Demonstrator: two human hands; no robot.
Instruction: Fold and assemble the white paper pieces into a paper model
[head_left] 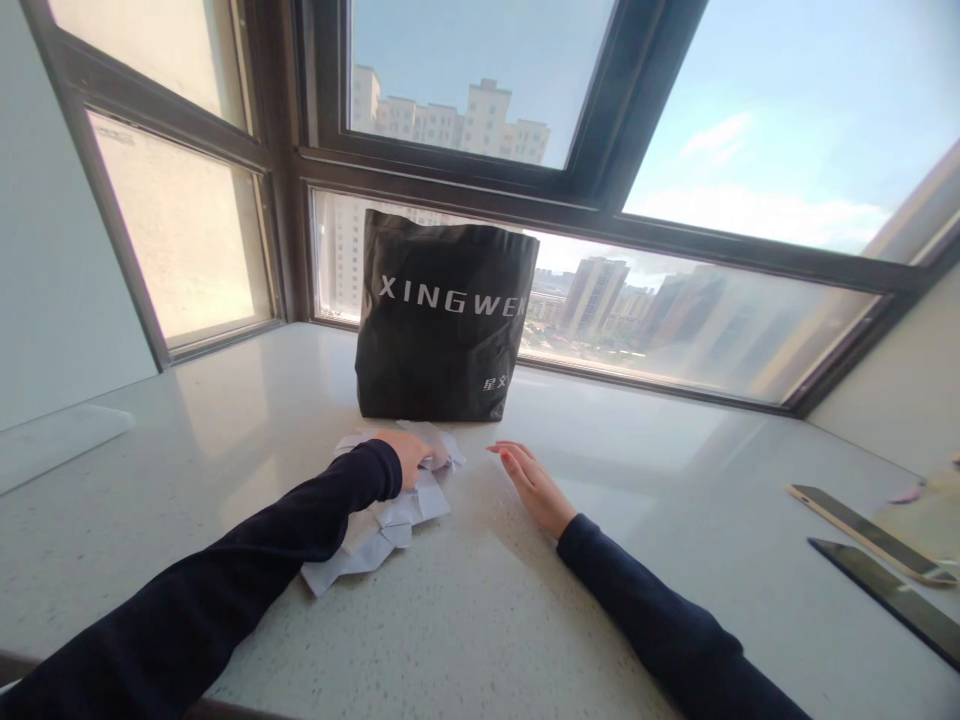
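Observation:
A loose heap of torn white paper (pixel 356 555) lies on the speckled white countertop. My left hand (pixel 405 455) is at the far part of this heap, its fingers curled down and closed on a piece of paper; the fingertips are partly hidden. To the right of the paper, my right hand (pixel 534 488) rests on its edge by the counter with its fingers extended, holding nothing. Just beyond both hands stands an upright black bag (pixel 442 345) with white lettering.
Behind the bag are dark-framed windows (pixel 480 180). At the right lie two flat dark devices, one with a pale edge (pixel 870 533) and a darker one (pixel 885 595). A flat whitish object (pixel 67 440) is at the left edge.

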